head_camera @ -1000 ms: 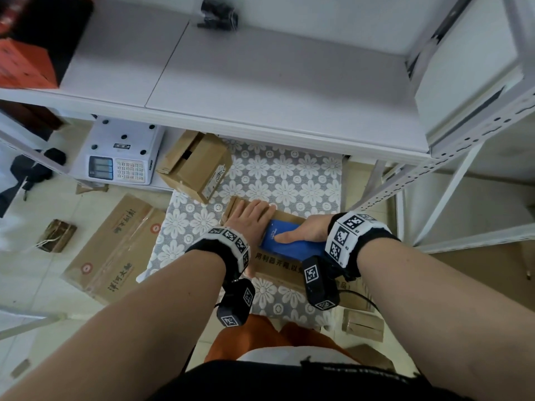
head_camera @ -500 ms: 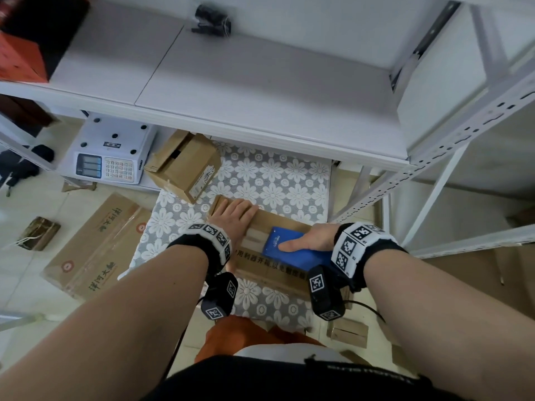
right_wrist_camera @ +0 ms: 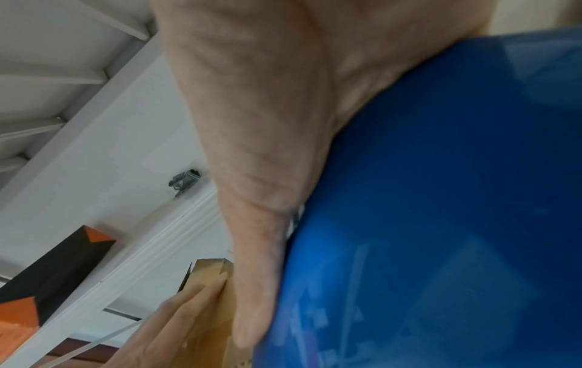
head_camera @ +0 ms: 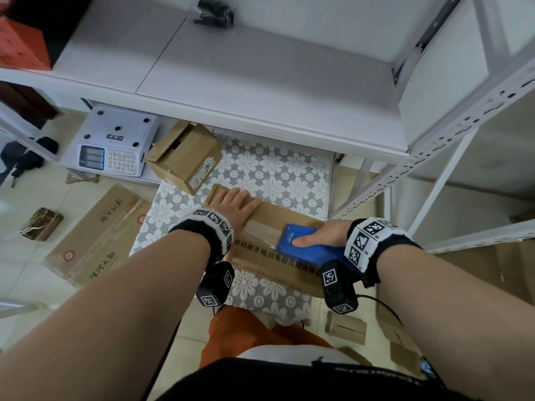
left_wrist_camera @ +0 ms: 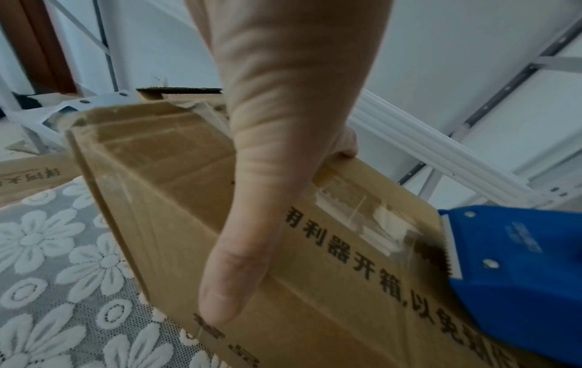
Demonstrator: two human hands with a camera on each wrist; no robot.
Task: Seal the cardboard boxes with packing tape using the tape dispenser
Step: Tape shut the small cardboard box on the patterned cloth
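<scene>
A long brown cardboard box [head_camera: 285,217] printed with black characters lies on a grey floral mat [head_camera: 275,175]. My left hand [head_camera: 234,206] lies flat on the box's left end; in the left wrist view its thumb [left_wrist_camera: 239,261] runs straight down the near side of the box [left_wrist_camera: 176,189]. My right hand [head_camera: 324,237] grips a blue tape dispenser [head_camera: 307,247] on the box top toward the right end, thumb along its side. Clear tape [head_camera: 260,230] lies along the seam between the hands. The dispenser's toothed blade [left_wrist_camera: 450,249] meets the tape. The right wrist view shows mostly the dispenser [right_wrist_camera: 440,224].
A smaller box [head_camera: 185,157] with open flaps stands behind, beside a white scale [head_camera: 113,146]. Flattened cardboard [head_camera: 95,235] lies on the floor at left, scraps [head_camera: 344,328] at right. A white shelf board [head_camera: 246,82] overhangs, with its perforated post [head_camera: 376,180] to the right.
My right hand has drawn the dispenser to the right along the box top, away from the left hand, leaving tape on the seam. The left hand has stayed on the box's left end.
</scene>
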